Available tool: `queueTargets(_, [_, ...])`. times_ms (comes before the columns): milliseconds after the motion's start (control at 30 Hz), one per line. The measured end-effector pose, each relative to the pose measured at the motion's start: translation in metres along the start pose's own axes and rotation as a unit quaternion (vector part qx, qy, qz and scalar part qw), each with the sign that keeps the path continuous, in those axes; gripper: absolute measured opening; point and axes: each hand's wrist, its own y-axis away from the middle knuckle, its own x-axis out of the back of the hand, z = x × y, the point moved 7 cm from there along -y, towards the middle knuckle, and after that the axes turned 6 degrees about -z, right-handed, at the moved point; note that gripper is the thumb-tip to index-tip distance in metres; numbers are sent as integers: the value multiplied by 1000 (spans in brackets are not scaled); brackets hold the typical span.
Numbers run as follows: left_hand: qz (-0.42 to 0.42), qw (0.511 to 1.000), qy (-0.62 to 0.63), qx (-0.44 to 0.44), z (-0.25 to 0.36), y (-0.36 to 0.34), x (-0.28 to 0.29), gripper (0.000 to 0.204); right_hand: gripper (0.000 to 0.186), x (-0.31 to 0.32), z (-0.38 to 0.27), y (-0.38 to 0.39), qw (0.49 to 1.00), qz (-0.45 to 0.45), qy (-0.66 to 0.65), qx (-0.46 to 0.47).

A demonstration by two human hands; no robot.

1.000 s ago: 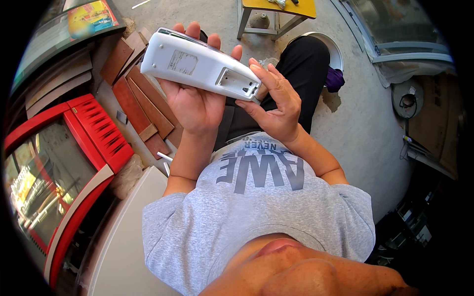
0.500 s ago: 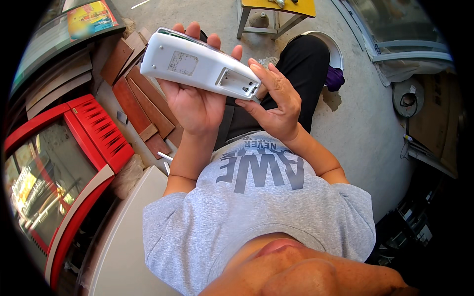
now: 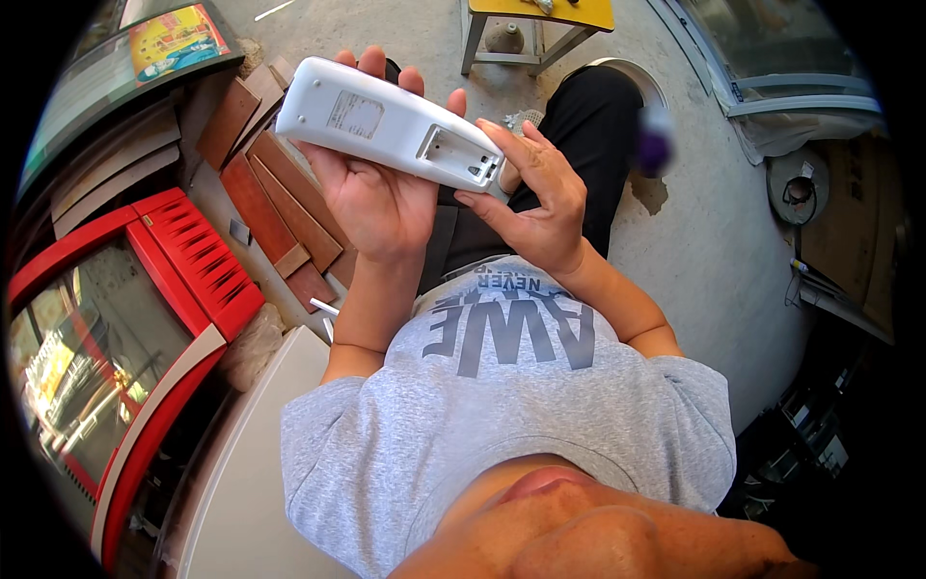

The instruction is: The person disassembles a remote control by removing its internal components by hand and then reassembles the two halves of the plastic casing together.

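A white remote control [image 3: 391, 121] is held up in front of me, its back face toward me. On that back are a small printed label [image 3: 356, 115] and a battery compartment [image 3: 460, 154] with no cover and no batteries in it. My left hand [image 3: 381, 207] supports the remote from beneath, its fingertips showing past the far edge. At the compartment end, my right hand [image 3: 542, 198] grips the remote between thumb and fingers. The remote's front face is hidden from view.
Brown wooden boards [image 3: 280, 198] lie on the floor to the left, beside a red-framed glass case [image 3: 198, 256]. A yellow-topped stool [image 3: 579, 13] stands ahead. A pale round basin [image 3: 654, 89] is partly behind my leg. At the right is a round metal object [image 3: 799, 188].
The remote has tilted slightly, and the gap with a green strip along its far edge no longer shows. Both hands keep nearly the same hold.
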Motion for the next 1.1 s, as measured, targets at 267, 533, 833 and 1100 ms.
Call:
queueTargets(267, [5,1000,5,13,1,0,10,58,65,-3,5,0,1000,-14,-14,-18])
queueTargets(533, [50,999,-4,21,-2,-2,28,62,61,-6,9,-1,997,-39,-6,-61])
queueTargets(833, [147,981,-129,10,-4,-3,35,75,59,-10,15,-2,995,-61,-14,-74])
queueTargets(1100, [129,954,-271,-14,-7,-2,23,76,57,-26,39,9,986,-65,-113,-107])
